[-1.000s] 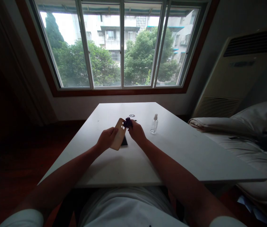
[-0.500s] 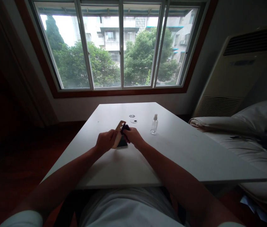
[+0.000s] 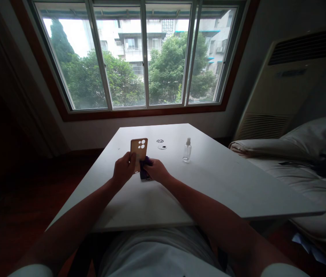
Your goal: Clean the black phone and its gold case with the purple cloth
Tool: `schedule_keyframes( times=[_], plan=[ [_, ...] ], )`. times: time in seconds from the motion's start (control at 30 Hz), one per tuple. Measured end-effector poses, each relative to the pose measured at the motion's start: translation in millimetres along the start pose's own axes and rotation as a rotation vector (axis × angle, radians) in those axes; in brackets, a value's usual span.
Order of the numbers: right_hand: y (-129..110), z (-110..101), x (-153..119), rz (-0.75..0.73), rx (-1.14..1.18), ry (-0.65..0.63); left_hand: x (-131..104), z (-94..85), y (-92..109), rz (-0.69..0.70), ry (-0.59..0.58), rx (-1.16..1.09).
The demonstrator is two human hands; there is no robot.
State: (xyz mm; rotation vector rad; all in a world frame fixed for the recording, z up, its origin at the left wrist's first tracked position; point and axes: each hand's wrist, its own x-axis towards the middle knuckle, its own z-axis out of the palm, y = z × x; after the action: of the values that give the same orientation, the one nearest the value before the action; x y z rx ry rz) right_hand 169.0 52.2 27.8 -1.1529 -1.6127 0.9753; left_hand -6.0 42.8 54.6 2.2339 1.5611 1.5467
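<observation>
My left hand is closed on the left edge of a tan phone case, which stands raised above the table with its camera cutouts at the top right. In my right hand is a bunched dark purple cloth, pinched between thumb and fingers and close to the lower right of the case. Behind and below the cloth a dark phone lies on the white table, partly covered by my right hand and the case.
A clear spray bottle stands upright on the table, right of my hands. Two small round flat pieces lie farther back. Past the table's right edge is a pale cushioned seat; a window is ahead.
The phone case has turned from tilted and nearly edge-on to upright, its broad face showing. My right hand and the cloth have moved lower, toward the case's lower part.
</observation>
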Motion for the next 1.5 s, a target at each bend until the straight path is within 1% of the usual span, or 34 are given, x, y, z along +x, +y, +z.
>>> schedule_keyframes(
  times=[0.17,0.27,0.4,0.63,0.8,1.0,1.23,1.4,1.5],
  plan=[
    [0,-1,1,-0.061,-0.012,0.066,1,1.0,-1,0.034,-0.028,0.067],
    [-1,-2,1,-0.086,-0.031,0.102,1,0.8,-1,0.03,-0.046,0.062],
    [-4,-2,0,-0.067,-0.004,0.124,0,0.6,-2,0.02,-0.077,0.049],
    [-7,-1,-1,-0.022,0.064,0.149,-1,1.5,-3,0.034,-0.084,0.066],
    [-6,-1,-1,-0.045,0.031,0.163,0,1.0,-3,0.029,-0.088,0.052],
    [-3,-3,2,-0.054,0.023,0.187,-1,2.9,-4,-0.031,-0.143,-0.012],
    [-4,-8,5,-0.047,0.02,0.246,-3,6.2,-6,-0.055,-0.191,-0.061],
    [-5,-16,10,-0.017,0.019,0.307,-4,9.6,-7,-0.114,-0.258,-0.198],
    [-5,-22,13,-0.054,-0.047,0.341,-5,10.5,-6,-0.113,-0.328,-0.287]
  ],
)
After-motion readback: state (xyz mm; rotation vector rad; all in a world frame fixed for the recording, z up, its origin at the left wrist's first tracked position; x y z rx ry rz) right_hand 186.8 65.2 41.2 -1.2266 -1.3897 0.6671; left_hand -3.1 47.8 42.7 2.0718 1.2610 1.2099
